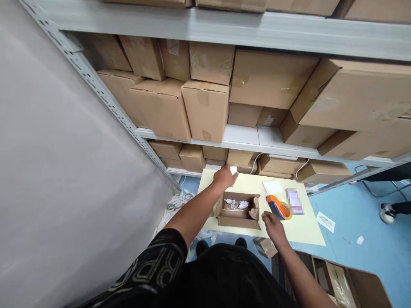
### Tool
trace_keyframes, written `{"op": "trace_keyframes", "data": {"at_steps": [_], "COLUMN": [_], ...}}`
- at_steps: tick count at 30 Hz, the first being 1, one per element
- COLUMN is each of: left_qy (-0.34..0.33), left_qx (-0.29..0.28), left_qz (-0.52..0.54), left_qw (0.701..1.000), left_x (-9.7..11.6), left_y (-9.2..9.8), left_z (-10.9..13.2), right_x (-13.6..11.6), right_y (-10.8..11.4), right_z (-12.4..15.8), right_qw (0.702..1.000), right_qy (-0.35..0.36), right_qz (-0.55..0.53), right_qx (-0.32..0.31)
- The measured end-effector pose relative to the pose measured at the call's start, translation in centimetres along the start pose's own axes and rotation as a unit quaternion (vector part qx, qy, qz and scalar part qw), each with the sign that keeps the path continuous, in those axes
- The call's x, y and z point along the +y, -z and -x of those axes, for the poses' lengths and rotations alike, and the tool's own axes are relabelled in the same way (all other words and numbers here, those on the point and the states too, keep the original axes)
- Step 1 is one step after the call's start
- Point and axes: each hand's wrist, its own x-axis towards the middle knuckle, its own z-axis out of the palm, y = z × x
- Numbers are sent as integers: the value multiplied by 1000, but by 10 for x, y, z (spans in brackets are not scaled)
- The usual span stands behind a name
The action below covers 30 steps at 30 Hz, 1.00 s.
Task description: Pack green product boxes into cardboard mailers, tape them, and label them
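On a pale yellow table stands an open cardboard box with crumpled white paper inside and a torn flap at its right end. My left hand reaches past the box's far left corner, its fingers closed on a small white piece that looks like paper or card. Beside the box's right end, my right hand is closed; whatever may be in its fingers is hidden. Just beyond it lies an orange and blue tape dispenser.
A white sheet and a blurred purple item lie on the table. Metal shelving packed with cardboard boxes rises behind. A large carton stands at lower right. Another person's shoe shows far right.
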Motion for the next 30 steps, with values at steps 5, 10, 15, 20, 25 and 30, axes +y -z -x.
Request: {"op": "trace_keyframes", "data": {"at_steps": [5,10,15,20,25,30], "left_qy": [119,151,154,82,-41,-21], "left_qx": [-48,-10,46,142,69,50], "left_qz": [-38,-8,57,220,495,542], "left_qw": [991,988,985,962,865,838], "left_x": [32,32,4,-43,-62,-70], "left_y": [-35,-51,-14,26,-2,-44], "left_z": [-62,-76,-66,-4,87,131], "right_x": [13,19,5,-34,-77,-76], "right_y": [26,45,52,43,25,7], "right_z": [-1,-10,-16,-24,-19,-10], "right_qw": [998,995,994,988,968,957], "right_qy": [-2,6,22,23,38,15], "right_qz": [-30,-49,-68,-130,-214,-220], "right_qx": [-49,-82,-80,-77,-123,-190]}}
